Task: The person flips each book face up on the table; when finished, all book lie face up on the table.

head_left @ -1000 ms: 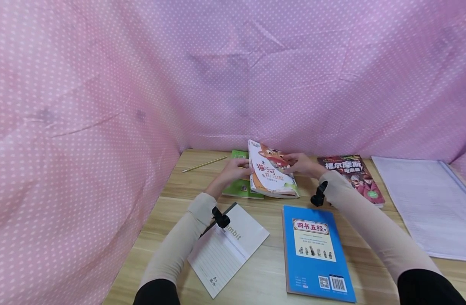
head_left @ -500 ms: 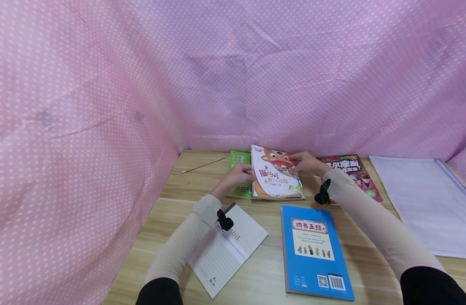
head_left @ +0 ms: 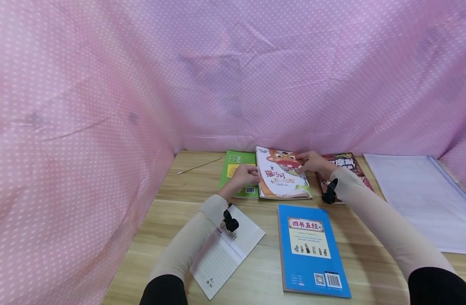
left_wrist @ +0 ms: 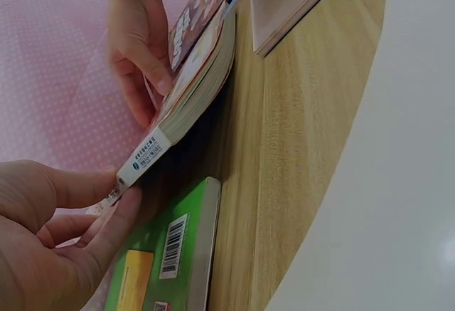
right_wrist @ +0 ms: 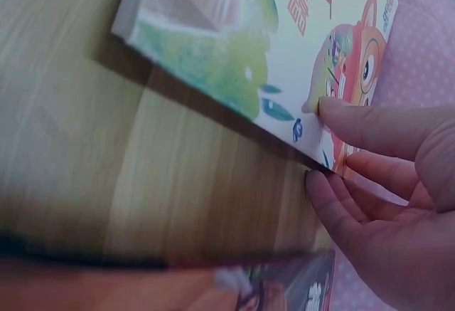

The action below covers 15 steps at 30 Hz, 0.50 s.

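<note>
Between the two hands is a white picture-covered book [head_left: 280, 180] with an orange fox-like animal on its cover. My left hand [head_left: 244, 178] pinches its spine edge between thumb and fingers, and the left wrist view shows that spine [left_wrist: 146, 158] lifted above the table. At the opposite edge my right hand [head_left: 312, 163] pinches the book, thumb on the cover and fingers underneath, as the right wrist view shows. A green book [head_left: 227, 167] with a yellow patch and a barcode lies flat beside and partly behind the left hand.
A dark red book [head_left: 356, 169] lies right of the right hand, partly covered by the arm. Nearer are a blue book [head_left: 312, 267] and a notebook [head_left: 225, 254] under the left forearm. A thin stick [head_left: 199, 165] lies far left; a white translucent folder [head_left: 415, 199] lies right.
The white book has moved right and come down flatter, with both hands moving along. More of the green book shows now. The head view has shifted slightly.
</note>
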Tool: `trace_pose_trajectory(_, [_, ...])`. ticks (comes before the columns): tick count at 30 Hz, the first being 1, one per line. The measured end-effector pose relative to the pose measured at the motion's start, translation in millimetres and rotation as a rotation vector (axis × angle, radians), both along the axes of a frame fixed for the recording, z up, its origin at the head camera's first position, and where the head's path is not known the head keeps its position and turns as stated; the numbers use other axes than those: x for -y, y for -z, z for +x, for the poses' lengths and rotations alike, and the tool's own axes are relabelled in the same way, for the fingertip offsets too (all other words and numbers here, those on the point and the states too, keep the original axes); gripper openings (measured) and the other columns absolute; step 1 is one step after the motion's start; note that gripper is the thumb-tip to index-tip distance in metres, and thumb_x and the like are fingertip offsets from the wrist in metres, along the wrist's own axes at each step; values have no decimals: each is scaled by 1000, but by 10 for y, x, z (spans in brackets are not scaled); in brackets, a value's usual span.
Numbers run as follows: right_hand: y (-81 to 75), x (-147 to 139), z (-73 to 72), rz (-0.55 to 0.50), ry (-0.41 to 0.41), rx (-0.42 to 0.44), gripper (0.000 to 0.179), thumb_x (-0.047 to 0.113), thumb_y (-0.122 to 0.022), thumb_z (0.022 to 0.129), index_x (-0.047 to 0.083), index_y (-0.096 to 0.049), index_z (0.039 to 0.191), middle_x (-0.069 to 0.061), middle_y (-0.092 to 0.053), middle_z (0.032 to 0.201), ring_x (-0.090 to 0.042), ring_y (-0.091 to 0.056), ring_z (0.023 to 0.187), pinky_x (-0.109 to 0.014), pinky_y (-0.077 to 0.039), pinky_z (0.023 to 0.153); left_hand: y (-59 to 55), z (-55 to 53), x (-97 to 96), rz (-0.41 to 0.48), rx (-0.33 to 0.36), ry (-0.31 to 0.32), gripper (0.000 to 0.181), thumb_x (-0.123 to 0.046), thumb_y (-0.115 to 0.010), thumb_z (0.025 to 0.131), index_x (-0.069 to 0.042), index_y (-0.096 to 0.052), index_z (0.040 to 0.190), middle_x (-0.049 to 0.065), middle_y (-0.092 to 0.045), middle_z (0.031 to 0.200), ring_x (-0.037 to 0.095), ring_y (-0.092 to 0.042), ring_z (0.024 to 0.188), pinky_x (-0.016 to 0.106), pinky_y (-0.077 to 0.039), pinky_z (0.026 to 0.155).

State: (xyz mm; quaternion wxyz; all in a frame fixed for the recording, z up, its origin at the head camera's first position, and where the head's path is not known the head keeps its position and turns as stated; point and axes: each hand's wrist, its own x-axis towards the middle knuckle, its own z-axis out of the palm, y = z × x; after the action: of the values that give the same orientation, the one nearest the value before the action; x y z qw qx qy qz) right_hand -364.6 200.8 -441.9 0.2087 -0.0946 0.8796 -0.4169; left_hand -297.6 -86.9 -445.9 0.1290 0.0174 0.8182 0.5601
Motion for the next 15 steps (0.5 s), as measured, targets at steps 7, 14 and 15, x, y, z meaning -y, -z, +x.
trace_pose_trajectory(7, [-8,-152,58,75,-45,-56,71,12,-74,92,-6,-39,152,-34,-31,159,-49,-34,143,-63,-30,119,38,-1,-96,42,18,15,46,1,-73,91,3,-62,135,5,-66,90,15,-70,84,27,-61,83])
trace_pose_trajectory(14, [-5,-237,65,145,-100,-143,67,16,-73,94,-9,-43,149,-36,-41,151,-44,-46,131,-63,-36,114,67,-12,-148,34,17,24,48,-1,-72,92,2,-60,138,9,-67,96,21,-73,90,27,-61,82])
trace_pose_trajectory(15, [0,-247,61,153,-105,-151,67,17,-73,94,-9,-43,148,-37,-44,149,-44,-48,129,-62,-38,113,68,-13,-152,34,17,27,48,-1,-72,93,2,-59,139,9,-67,97,22,-74,91,27,-61,82])
